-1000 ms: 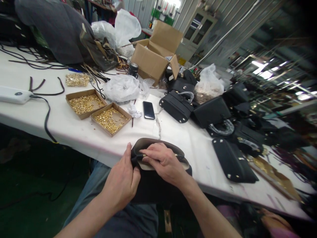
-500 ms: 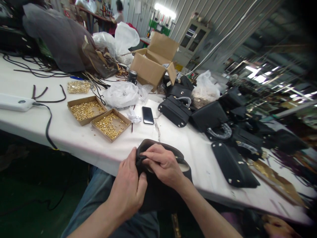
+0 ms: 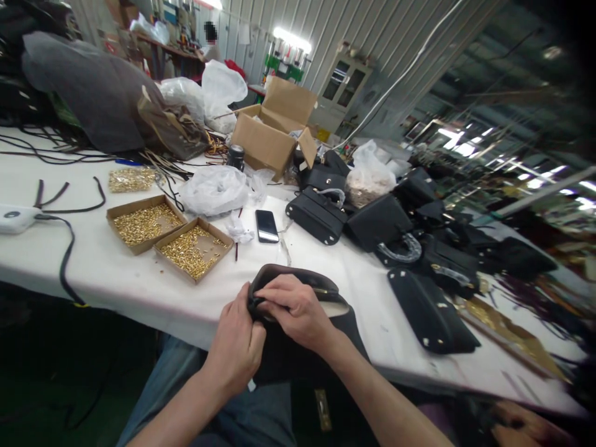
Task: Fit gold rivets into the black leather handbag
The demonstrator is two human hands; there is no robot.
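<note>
I see my left hand [image 3: 237,347] curled around the near end of a black bag [image 3: 302,335] at the table [image 3: 116,273] edge — my right hand [image 3: 293,310] pinches its rim just beside. Beyond them lies a phone [image 3: 267,225]; no writing is readable.

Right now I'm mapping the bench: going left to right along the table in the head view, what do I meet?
White power strip → two trays of gold rivets → phone → black handbags → flat black bag.
</note>
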